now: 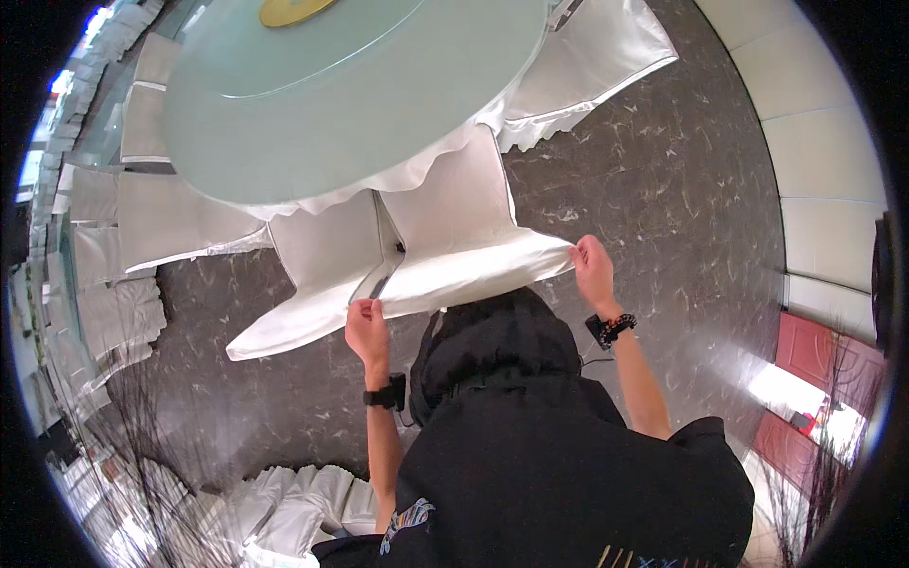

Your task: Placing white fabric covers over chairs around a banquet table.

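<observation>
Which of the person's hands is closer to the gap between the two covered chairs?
Left. The left hand grips the chair cover just below the gap; the right hand holds the cover's far corner.

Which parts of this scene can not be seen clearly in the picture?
- Head view: the lower part of the white chair cover is hidden behind the person's black hood.
- The left hand fingers fold under the cover's edge, so the grip is unclear; likewise the right hand.
- The gold disc on the round glass table is cut off by the top edge.
- The chairs at the left rim are warped and small.
</observation>
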`<state>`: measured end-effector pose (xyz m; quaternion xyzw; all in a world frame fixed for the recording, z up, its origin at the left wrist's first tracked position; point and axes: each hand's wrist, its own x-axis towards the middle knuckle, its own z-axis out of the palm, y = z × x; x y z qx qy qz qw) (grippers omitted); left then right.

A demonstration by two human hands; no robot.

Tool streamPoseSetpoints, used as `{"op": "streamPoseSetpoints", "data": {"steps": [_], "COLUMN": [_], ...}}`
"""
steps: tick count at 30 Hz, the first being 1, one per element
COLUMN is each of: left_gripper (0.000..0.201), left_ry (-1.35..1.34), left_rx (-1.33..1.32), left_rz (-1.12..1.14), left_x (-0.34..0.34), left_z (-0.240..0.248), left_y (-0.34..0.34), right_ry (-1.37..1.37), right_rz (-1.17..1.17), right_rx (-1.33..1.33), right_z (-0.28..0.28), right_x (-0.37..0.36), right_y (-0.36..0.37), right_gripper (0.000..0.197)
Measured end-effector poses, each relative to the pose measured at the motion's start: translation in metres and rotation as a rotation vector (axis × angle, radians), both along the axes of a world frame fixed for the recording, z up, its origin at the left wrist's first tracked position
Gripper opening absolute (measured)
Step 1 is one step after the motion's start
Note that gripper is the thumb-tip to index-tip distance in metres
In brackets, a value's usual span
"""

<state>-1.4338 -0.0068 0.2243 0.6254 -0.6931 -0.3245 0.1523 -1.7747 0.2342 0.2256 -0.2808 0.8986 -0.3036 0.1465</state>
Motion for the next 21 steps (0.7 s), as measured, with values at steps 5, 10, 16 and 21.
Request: {"op": "streamPoseSetpoints", "data": {"steps": [5, 10, 16, 21], "left_gripper": [0.026, 0.045, 0.046, 0.045], "left_ry": [0.008, -0.028, 0.389, 0.317], "left_rx": [0.098, 0.217, 0.653, 0.763], "left_rz": [0.025, -0.136, 0.235, 0.175], "left_x": [-0.005, -0.022, -0.011, -0.021], "left_z": [-0.009, -0.007, -0.038, -0.038], "left_y": [0.001, 0.008, -0.015, -0.024], "right_ry": [-0.451, -0.761, -1.01, -1.143], "right_rz": [-0.076, -0.097, -0.07, 0.072], "right_rx": [-0.055, -0.043, 0.063, 0.318], "right_z": [-0.032, -0.011, 0.007, -0.008], "right_x": [-0.03, -0.036, -0.043, -0.077], "right_y": [0.02, 0.021, -0.017, -0.034], "right_gripper": [0.028, 0.036, 0.048, 0.061]}}
